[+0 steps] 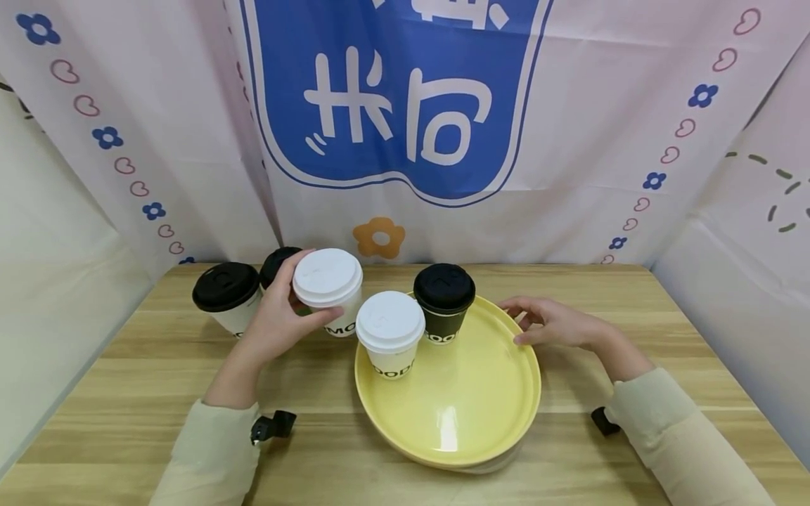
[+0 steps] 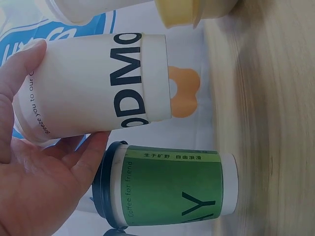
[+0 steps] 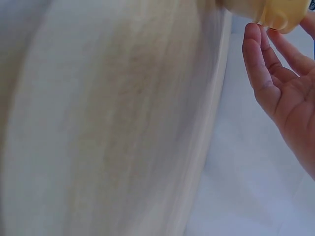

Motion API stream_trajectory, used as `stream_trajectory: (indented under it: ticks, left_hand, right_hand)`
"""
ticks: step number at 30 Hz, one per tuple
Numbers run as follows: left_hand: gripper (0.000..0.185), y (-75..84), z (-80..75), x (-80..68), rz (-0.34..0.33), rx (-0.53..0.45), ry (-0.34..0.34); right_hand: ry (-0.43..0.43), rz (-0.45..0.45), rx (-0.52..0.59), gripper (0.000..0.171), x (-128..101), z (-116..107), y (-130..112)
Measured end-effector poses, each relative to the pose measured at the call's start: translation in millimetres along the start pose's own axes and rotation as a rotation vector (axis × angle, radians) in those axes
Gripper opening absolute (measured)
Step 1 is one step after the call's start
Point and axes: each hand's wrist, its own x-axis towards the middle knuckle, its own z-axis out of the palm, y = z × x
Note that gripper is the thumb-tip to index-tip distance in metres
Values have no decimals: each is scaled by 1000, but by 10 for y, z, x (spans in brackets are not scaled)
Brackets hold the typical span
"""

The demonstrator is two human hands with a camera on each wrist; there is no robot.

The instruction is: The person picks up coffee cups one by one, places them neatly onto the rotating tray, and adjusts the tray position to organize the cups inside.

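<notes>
My left hand [image 1: 278,316] grips a white paper coffee cup [image 2: 93,83] with a white lid, thumb on one side and fingers round the other. Its base hangs above the wooden table in the left wrist view. A round yellow tray [image 1: 468,393] lies to its right. On the tray's left part stand another white-lidded coffee cup [image 1: 390,330] and a dark cup with a black lid [image 1: 445,302]. My right hand [image 1: 557,323] touches the tray's right rim with its fingertips, the fingers loosely bent. Behind my left hand stands a green black-lidded cup [image 2: 170,187].
A white cup with a black lid [image 1: 228,295] stands at the table's back left, beside the green one. The wooden table [image 1: 316,450] ends at a printed cloth backdrop [image 1: 569,211], with pale cloth walls on both sides.
</notes>
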Motion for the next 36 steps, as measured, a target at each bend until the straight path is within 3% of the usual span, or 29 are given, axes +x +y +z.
stream_trajectory:
  ticks: [12, 23, 36]
  left_hand:
    - [93, 18, -38, -20, 15, -15, 14]
    - [91, 140, -140, -101, 72, 23, 75]
    - [93, 287, -197, -253, 60, 27, 27]
  right_hand:
    - [22, 22, 14, 62, -122, 41, -24]
    - [2, 0, 43, 65, -148, 65, -16]
    - [17, 59, 70, 68, -223, 80, -7]
